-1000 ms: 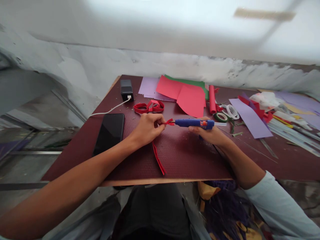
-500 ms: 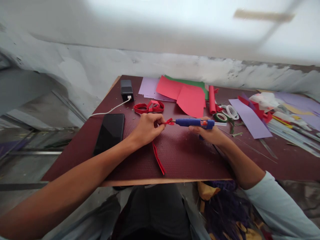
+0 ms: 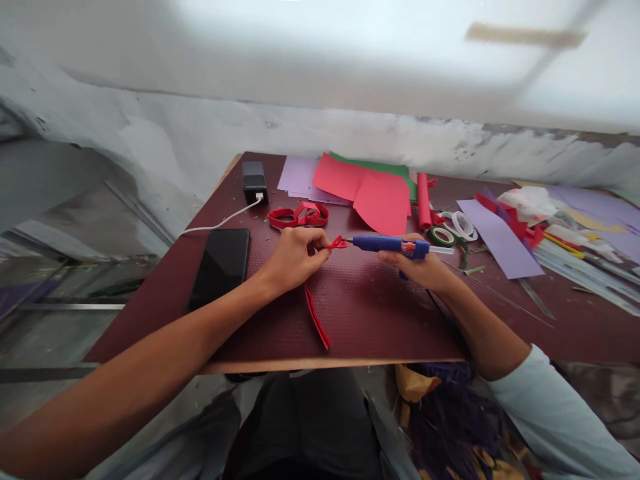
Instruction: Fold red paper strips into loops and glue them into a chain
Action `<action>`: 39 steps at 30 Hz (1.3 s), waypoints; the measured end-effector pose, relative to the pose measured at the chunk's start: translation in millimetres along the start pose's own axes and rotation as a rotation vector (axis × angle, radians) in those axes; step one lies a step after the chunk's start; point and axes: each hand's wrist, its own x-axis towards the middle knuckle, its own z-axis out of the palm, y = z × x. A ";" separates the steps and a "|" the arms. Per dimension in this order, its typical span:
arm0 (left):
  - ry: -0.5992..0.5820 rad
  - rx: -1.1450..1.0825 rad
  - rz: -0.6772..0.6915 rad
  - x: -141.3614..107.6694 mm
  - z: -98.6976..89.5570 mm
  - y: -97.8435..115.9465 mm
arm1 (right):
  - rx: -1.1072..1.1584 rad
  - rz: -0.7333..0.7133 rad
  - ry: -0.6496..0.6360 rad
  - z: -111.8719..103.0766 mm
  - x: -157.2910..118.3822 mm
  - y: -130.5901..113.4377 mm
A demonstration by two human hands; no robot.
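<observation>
Your left hand (image 3: 297, 260) has its fingers pinched on a red piece (image 3: 339, 243), held over the middle of the tabletop (image 3: 365, 300), while your right fingers wrap the glue gun (image 3: 380, 245), tip at the piece's right end, contact not certain. Step in hand, as judged: gluing that end; the next move would seem to call for a steady left pinch and a fine tip adjustment, well clear of your fingertips. Markings: no brand, label or writing legible on the gun or the phone (image 3: 220, 267) at left.
</observation>
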 end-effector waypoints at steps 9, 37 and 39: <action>0.013 0.018 -0.014 0.3 -0.4 -1.2 | -0.162 -0.203 -0.049 -12.3 7.5 -16.6; -0.005 0.015 -0.011 -1.3 -0.3 1.6 | -0.210 -0.231 -0.149 -9.8 5.6 -21.8; 0.001 0.019 -0.011 -1.1 -0.7 1.0 | -0.275 -0.245 -0.058 -15.5 5.0 -21.2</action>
